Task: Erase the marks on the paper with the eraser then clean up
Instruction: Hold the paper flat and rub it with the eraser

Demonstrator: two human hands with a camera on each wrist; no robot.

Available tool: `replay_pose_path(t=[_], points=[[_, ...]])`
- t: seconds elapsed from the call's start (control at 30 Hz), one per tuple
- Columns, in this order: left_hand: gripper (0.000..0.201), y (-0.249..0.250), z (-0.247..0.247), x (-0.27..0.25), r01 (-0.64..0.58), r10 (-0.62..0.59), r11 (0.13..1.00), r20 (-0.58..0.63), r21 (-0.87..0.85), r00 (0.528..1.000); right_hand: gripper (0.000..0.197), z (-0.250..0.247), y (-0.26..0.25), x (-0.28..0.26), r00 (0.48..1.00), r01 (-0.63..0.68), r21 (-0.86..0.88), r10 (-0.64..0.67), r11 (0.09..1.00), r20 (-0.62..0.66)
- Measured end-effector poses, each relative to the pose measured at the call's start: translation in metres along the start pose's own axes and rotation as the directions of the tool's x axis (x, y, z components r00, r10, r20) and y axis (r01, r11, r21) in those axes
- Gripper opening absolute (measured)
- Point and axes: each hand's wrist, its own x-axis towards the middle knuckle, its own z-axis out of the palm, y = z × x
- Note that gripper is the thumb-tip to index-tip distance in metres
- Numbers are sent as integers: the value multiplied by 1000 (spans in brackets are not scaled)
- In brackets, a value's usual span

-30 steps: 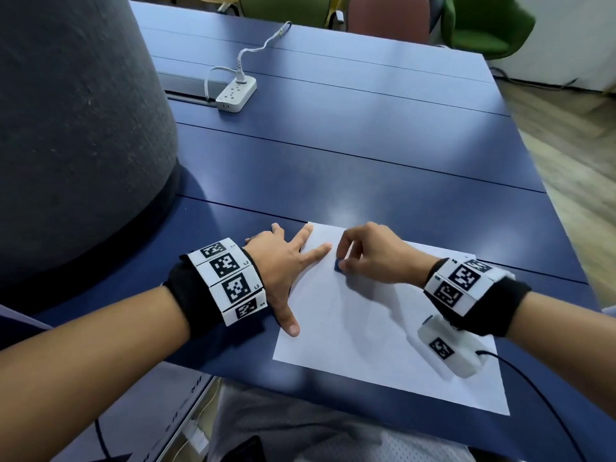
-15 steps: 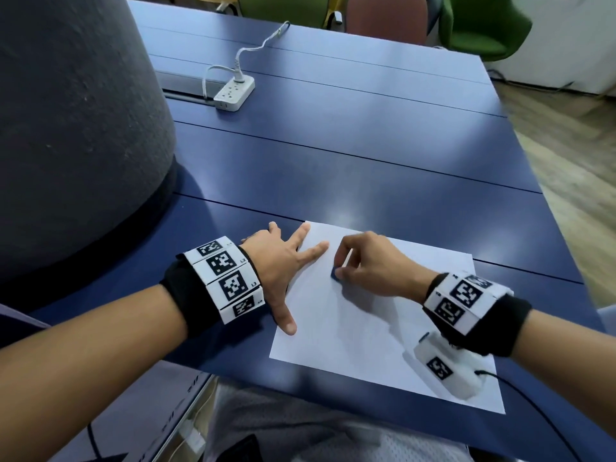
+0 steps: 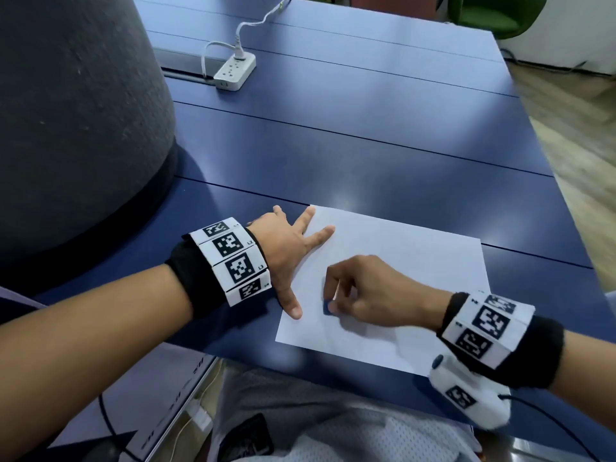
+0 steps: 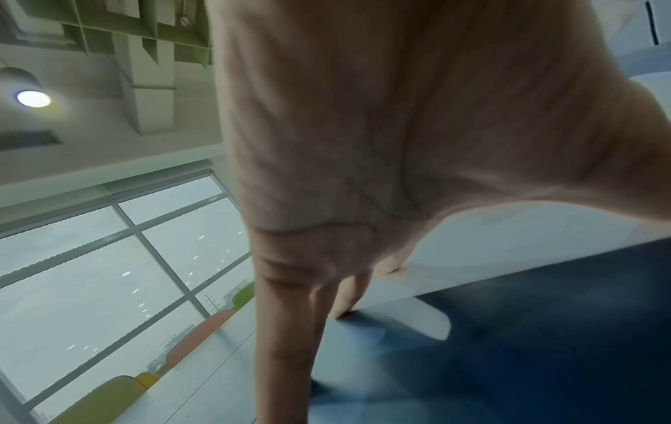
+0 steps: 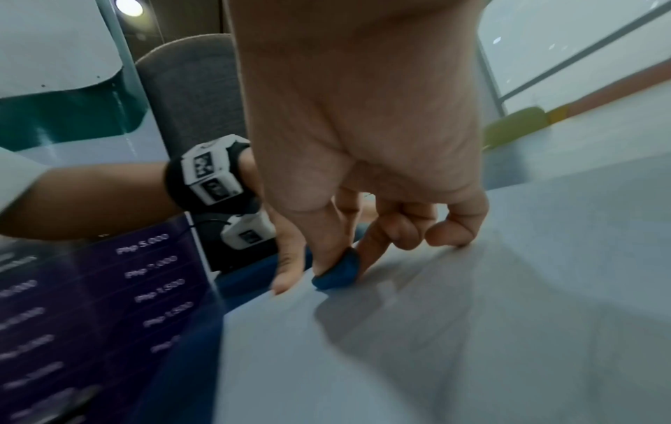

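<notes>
A white sheet of paper point(image 3: 410, 281) lies on the blue table point(image 3: 366, 128) near its front edge. My left hand point(image 3: 293, 258) lies flat with spread fingers on the paper's left edge, thumb near the front left corner. My right hand point(image 3: 333, 305) pinches a small blue eraser point(image 3: 327, 308) between thumb and fingers and presses it on the sheet close to the left thumb. In the right wrist view the blue eraser point(image 5: 335, 275) touches the paper point(image 5: 472, 330) under my fingertips point(image 5: 366, 258). No marks show on the sheet.
A large grey fabric-covered column point(image 3: 73, 121) stands on the left of the table. A white power strip point(image 3: 235, 73) with its cable lies at the back. Green chairs point(image 3: 493, 11) stand beyond the far edge, and wooden floor lies to the right.
My right hand has slid the eraser from the upper left part of the sheet toward me, down near the left thumb. The left hand stays flat on the paper's edge.
</notes>
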Motion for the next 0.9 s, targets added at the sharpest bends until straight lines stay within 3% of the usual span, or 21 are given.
replay_pose_path(t=[0.13,0.3,0.43,0.47,0.6,0.73,0.83,0.9], points=[[152,0,-2,-2,-5,5,1000,-9,0,1000,3,-13,10,14,975,-77,27,81,997,-206],[151,-1,-2,-4,-2,2,1000,-15,18,1000,2,2,-4,1,1000,8,7,-8,1000,4],[153,-2,-2,-5,-1,3,999,-39,34,999,2,-17,6,22,980,-66,8,66,998,-190],[154,-2,-2,-6,5,-4,999,-41,37,999,3,-15,7,21,981,-58,26,62,998,-185],[156,-3,-1,-6,23,-21,999,-40,40,999,4,2,-5,4,998,26,5,-26,1000,50],[156,-5,1,-6,9,-7,1000,-56,30,998,7,-27,5,39,991,-47,-67,39,997,-127],[157,-8,4,-6,0,0,1000,-68,6,998,8,-47,17,65,963,-137,-9,131,991,-237],[158,-10,5,-5,3,-2,1000,-69,7,998,6,-42,17,61,958,-144,51,152,988,-244]])
